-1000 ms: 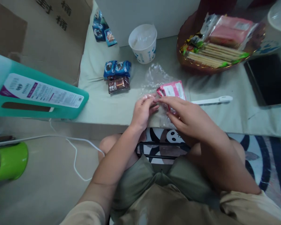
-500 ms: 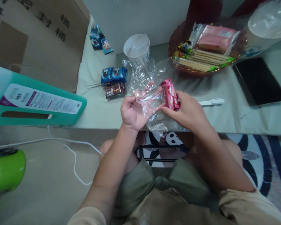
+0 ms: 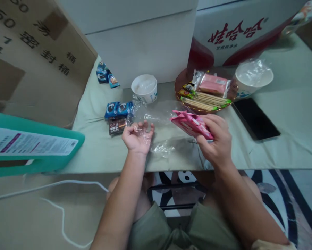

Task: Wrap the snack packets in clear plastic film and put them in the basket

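Observation:
My right hand [image 3: 217,140] grips a pink snack packet [image 3: 189,124] by its right end, tilted above the cloth-covered table. My left hand [image 3: 138,138] is palm up with its fingers apart and loosely bent. Crinkled clear plastic film [image 3: 162,147] lies beside it, and some shiny film shows against its fingers and palm. Just beyond that hand lie a brown cocoa packet [image 3: 117,127] and small blue packets [image 3: 118,109]. A white paper cup [image 3: 144,89] stands behind the film.
At the back right, a scalloped bowl [image 3: 180,79] holds wrapped sticks and a pink packaged snack. Right of it are a larger white cup [image 3: 254,78] and a black phone [image 3: 256,118]. A cardboard box [image 3: 38,90] and green jug [image 3: 75,142] stand left; white cartons [image 3: 145,45] stand behind.
My hands have moved apart: the right has drawn the pink packet away and tilted it, the left has shifted left from the stretched film. The head view has risen, showing more of the back.

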{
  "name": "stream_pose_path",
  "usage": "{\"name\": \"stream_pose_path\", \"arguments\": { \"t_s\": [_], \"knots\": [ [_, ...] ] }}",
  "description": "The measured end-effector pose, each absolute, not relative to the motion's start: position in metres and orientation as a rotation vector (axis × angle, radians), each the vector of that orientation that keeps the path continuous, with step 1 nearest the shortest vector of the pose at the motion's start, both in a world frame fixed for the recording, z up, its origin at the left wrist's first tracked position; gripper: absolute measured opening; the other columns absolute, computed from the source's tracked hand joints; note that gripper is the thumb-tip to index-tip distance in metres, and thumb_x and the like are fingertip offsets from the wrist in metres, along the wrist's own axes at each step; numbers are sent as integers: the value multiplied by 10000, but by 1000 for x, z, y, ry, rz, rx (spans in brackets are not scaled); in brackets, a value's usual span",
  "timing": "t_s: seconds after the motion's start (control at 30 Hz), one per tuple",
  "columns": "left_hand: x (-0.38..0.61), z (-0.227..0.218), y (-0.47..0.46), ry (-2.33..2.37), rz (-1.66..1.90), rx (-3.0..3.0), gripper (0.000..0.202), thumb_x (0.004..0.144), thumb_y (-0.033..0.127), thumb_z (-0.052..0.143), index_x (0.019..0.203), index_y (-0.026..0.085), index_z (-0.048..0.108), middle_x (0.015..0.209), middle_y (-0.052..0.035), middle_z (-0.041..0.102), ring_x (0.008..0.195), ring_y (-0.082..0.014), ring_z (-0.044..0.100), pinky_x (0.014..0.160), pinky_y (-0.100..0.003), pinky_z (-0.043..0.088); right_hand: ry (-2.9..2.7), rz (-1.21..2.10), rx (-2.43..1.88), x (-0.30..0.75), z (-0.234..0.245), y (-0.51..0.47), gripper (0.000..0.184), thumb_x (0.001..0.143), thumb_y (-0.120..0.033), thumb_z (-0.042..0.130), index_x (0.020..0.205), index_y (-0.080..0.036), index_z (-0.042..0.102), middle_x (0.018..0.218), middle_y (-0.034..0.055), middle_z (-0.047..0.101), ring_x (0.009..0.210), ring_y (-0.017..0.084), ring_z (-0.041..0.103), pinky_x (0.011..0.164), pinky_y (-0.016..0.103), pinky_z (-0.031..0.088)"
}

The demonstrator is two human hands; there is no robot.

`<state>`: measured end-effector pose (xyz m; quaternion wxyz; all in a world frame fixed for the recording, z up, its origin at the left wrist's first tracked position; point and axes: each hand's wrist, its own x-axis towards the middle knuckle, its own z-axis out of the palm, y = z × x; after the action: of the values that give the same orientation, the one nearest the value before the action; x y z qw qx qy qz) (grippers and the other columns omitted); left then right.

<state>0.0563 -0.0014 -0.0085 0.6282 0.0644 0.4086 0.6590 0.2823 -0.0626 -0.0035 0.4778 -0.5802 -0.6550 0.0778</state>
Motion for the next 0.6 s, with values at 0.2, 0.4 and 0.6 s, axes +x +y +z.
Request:
{"name": "stream_pose_path", "arguments": {
  "t_s": [0.2,0.4,0.6],
  "knots": [
    [59,-3,1,885,1438,63,199,655,201,559,556,177,388,627,24,503,712,-138,653,776,-373,606,-1355,134,-1581,303,12,-74,371,904,-455,521,1146,-231,691,883,84,707,778,299,675,723,491,569],
    [54,0,3,868,1423,31,204,658,199,553,559,181,376,617,26,486,683,-126,637,761,-348,613,-1523,-171,-1676,352,73,0,429,927,-405,514,1283,-215,661,1095,131,730,954,316,693,878,498,537],
    [56,1,4,861,1400,91,224,660,226,559,568,191,358,627,22,480,676,-122,622,764,-323,605,-2012,-31,-1890,371,84,87,444,925,-346,557,1305,-142,665,1259,159,733,1186,364,683,940,502,503]
  ]
}}
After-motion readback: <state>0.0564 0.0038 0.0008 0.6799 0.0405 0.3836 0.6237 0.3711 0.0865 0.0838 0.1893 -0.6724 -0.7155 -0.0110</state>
